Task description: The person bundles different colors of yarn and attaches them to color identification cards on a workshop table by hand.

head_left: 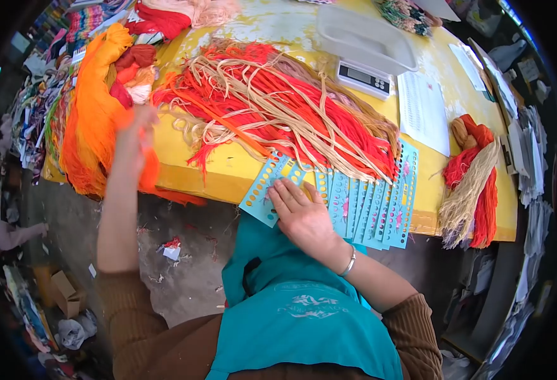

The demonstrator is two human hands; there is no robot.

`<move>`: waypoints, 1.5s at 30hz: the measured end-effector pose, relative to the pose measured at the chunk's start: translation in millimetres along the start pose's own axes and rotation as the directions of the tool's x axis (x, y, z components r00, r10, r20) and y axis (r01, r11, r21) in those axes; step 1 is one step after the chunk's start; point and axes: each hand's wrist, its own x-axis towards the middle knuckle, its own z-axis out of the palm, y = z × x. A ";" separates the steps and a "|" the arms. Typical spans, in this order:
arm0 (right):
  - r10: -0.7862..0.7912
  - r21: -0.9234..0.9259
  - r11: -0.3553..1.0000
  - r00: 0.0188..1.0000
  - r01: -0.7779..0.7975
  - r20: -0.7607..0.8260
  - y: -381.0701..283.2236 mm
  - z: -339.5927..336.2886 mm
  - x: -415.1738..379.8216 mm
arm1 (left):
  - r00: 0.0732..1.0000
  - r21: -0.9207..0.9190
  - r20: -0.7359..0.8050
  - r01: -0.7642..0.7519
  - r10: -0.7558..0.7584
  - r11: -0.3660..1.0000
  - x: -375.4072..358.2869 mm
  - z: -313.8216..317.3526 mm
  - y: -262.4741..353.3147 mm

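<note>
My right hand (304,215) lies with its fingers stretched out, palm down, on the leftmost of several light-blue punched cards (269,190). These cards fan out along the table's front edge, with rows of holes and small pink prints. Red and cream embroidery threads (291,101) run from the cards back over the table in a thick bundle. My left hand (140,123) is smeared by motion beside a big hank of orange thread (92,120). Some orange thread shows right at that hand, but whether the fingers grip it is not clear.
On the yellow table (221,187), a digital scale (364,77) carries a clear plastic tub (367,38). A printed sheet (423,111) lies right of it. Red and cream hanks (475,183) hang over the right front edge. Multicoloured threads (28,120) are heaped at the left.
</note>
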 end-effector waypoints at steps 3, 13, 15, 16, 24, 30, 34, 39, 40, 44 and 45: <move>0.043 0.076 0.996 0.999 -0.045 0.019 -3.1 -17.0 -5.5 | 0.976 0.380 0.187 0.037 -0.115 0.924 -94.3 42.7 -24.0; 0.130 0.006 0.991 0.989 -0.130 -0.067 31.7 -34.2 -76.5 | 0.937 0.175 0.336 0.037 -0.094 0.984 -171.1 116.8 -109.1; 0.134 0.040 0.991 0.982 -0.129 -0.131 34.8 -38.8 -79.4 | 0.919 0.125 0.392 -0.021 -0.030 0.992 -181.7 135.2 -114.3; 0.180 0.124 0.980 0.965 -0.158 -0.193 36.0 -39.3 -80.4 | 0.912 0.133 0.408 -0.020 -0.036 0.991 -187.6 143.0 -116.6; 0.178 0.072 0.983 0.965 -0.167 -0.193 26.7 -38.5 -72.9 | 0.859 0.367 0.509 -0.162 -0.052 0.916 -200.1 177.9 -109.6; 0.245 0.673 0.737 0.953 -0.062 -0.181 4.9 -44.4 -58.9 | 0.809 -0.604 0.555 0.551 -0.192 0.575 -192.7 132.9 -79.0; 0.173 0.970 0.151 0.971 -0.191 0.164 -41.2 -39.0 -20.4 | 0.773 -0.667 0.634 0.563 -0.026 0.488 -206.8 127.1 -62.9; -0.070 0.801 -0.039 0.802 -0.597 0.594 -54.3 -16.2 -2.6 | 0.885 -0.511 0.450 0.366 -0.120 0.778 -209.9 111.8 -50.7; -0.041 0.859 -0.144 0.870 -0.492 0.491 -54.8 -10.4 -6.4 | 0.898 -0.422 0.427 0.297 -0.101 0.856 -206.1 104.3 -60.9; 0.048 0.820 -0.441 0.903 -0.365 0.427 -49.3 -28.4 -5.2 | 0.815 -0.508 0.495 0.554 -0.303 0.660 -220.5 94.5 -84.8; 0.054 0.821 -0.440 0.902 -0.363 0.428 -48.5 -32.2 -4.7 | 0.781 -0.459 0.522 0.596 -0.343 0.659 -223.6 92.0 -95.4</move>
